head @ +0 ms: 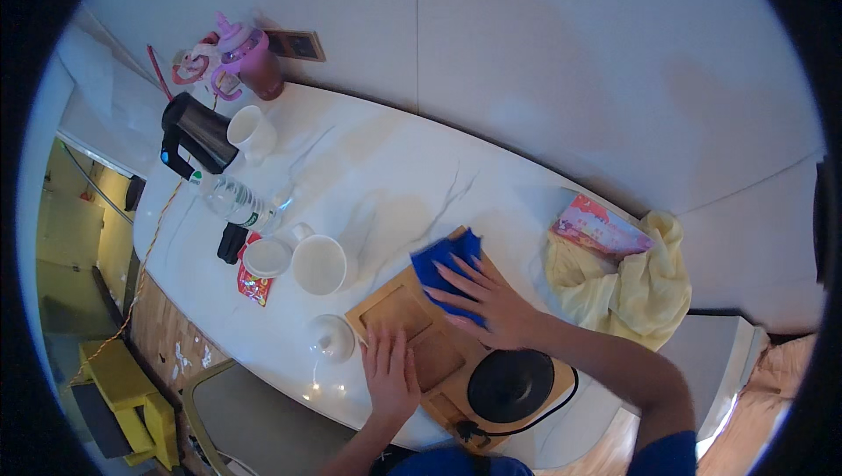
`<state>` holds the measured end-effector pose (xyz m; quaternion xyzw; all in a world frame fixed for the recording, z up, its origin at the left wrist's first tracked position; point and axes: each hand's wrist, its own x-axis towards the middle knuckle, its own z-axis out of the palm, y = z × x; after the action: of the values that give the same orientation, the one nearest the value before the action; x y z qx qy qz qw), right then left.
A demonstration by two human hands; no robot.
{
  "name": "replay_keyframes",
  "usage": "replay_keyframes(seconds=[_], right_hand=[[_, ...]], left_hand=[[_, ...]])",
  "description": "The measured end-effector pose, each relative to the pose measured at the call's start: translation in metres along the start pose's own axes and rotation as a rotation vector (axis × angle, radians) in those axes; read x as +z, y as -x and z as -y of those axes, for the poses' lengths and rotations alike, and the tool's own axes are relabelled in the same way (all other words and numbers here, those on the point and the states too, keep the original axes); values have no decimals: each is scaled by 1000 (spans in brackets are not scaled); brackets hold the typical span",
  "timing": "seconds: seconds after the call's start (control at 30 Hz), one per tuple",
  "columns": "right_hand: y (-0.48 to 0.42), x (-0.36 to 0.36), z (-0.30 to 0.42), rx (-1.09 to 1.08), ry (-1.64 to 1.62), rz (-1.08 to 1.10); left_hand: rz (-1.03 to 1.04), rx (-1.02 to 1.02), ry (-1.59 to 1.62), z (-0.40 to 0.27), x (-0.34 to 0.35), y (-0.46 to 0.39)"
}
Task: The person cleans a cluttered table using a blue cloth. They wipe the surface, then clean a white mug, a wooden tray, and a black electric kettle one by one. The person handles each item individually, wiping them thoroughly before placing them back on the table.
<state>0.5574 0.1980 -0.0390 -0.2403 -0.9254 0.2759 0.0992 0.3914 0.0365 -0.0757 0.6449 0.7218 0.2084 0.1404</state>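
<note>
A wooden tea tray [454, 318] with recessed panels lies slantwise on the table in front of me. My right hand [503, 311] presses a blue cloth [431, 262] onto the tray's far part, fingers spread over it. On the tray's left edge rests my left hand [393, 371], palm down and fingers slightly apart, with nothing visible in it. A round black hot plate [512, 385] is set into the tray's near right part, below my right wrist. Its black cord [549, 413] curves along the tray's near right side.
Left of the tray are a white lid [330, 338], a white mug [320, 265], a white round piece [267, 258], a red packet [255, 286] and a plastic bottle [240, 203]. Farther off stand another mug [252, 133], an electric kettle [200, 131] and a pink-topped jug [260, 71]. Yellow fabric [625, 292] lies right.
</note>
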Motion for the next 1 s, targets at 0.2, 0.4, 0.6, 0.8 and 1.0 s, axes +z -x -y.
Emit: replay_keyframes(seconds=[0.2,0.4,0.6,0.8,1.0], right_hand=[[-9,65,20,165,167,-2],[23,63,43,271,197,81],[-3,77,43,398,286,-121],[67,76,74,502,297,138],[59,78,94,713,309,-46]], left_hand=[[-133,-155,176,3,30,18],[-148,-129,168,9,35,22],[-98,-118,158,11,35,22],[-119,-132,114,10,33,22],[-95,-135,88,5,30,20]])
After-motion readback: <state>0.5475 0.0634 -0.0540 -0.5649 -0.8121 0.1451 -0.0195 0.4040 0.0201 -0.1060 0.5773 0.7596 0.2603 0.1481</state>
